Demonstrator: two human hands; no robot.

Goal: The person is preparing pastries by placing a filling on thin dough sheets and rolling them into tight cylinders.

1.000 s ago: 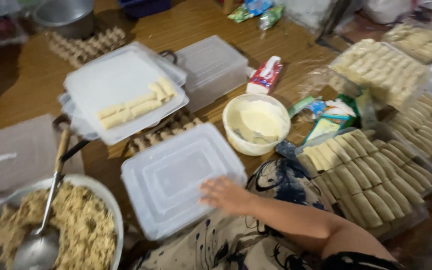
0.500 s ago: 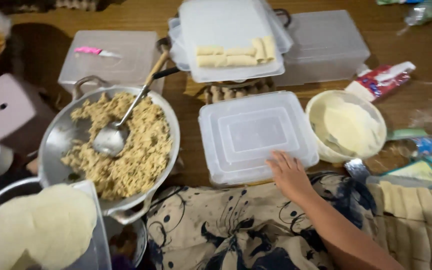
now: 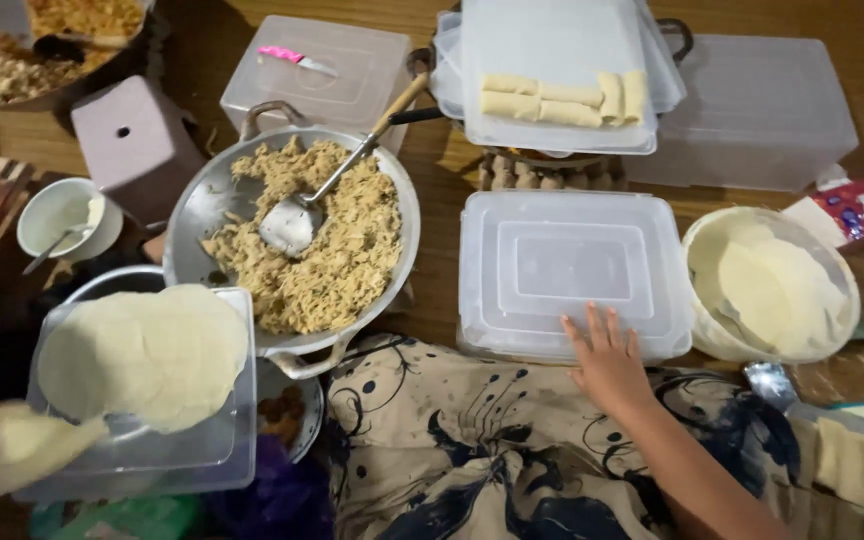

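Stack of round wrappers (image 3: 142,350) at 8 o'clock; left hand unseen. Wok of shredded filling (image 3: 297,240) left of centre. Right hand (image 3: 607,360), fingers spread flat on clear lidded box (image 3: 572,265), 5 o'clock; steady it with even palm pressure.

1. One wok of shredded filling (image 3: 337,250), the landmark, with one metal ladle (image 3: 292,222) in it.
2. Four rolled wraps (image 3: 562,97) on a lid up and right of the wok.
3. Three clear lidded boxes: one (image 3: 572,270) right of the wok, one (image 3: 317,70) above it, one (image 3: 752,105) far right.
4. One bowl of round wrappers (image 3: 772,285) beyond the right box.
5. One small white cup (image 3: 62,215) left of the wok.
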